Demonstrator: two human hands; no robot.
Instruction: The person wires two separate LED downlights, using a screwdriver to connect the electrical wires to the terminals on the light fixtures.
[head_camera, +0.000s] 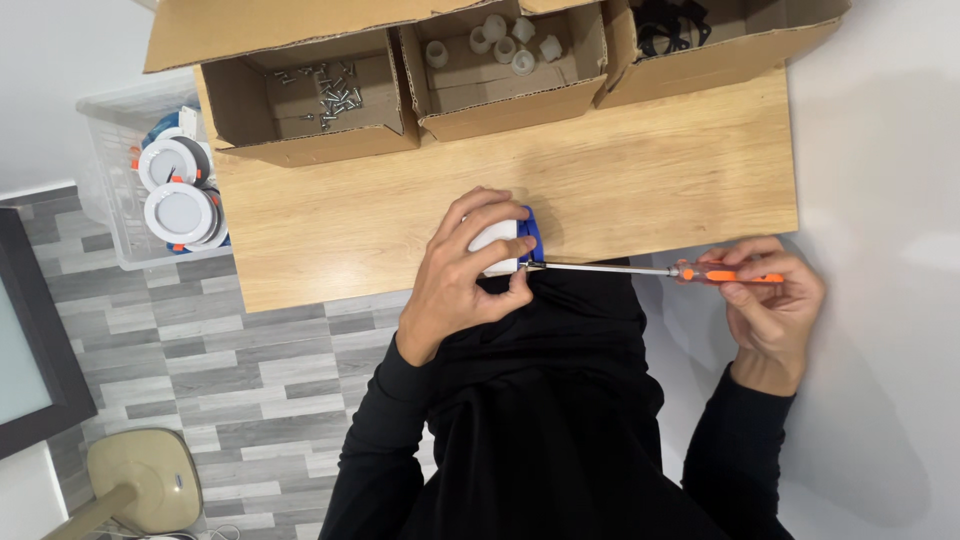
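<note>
My left hand (468, 275) is wrapped around a small white fitting with a blue back (512, 238), held at the near edge of the wooden table (640, 180). My right hand (765, 300) grips the orange handle of a screwdriver (700, 272). Its long metal shaft runs left, and the tip touches the fitting beside my left fingers. Most of the fitting is hidden under my fingers.
Three open cardboard boxes stand along the table's far edge: one with screws (335, 95), one with white plastic sleeves (500, 45), one with black parts (670, 25). A clear plastic bin (125, 240) with round white lamps (180, 210) sits on the floor at left. A beige stool base (145, 480) stands lower left.
</note>
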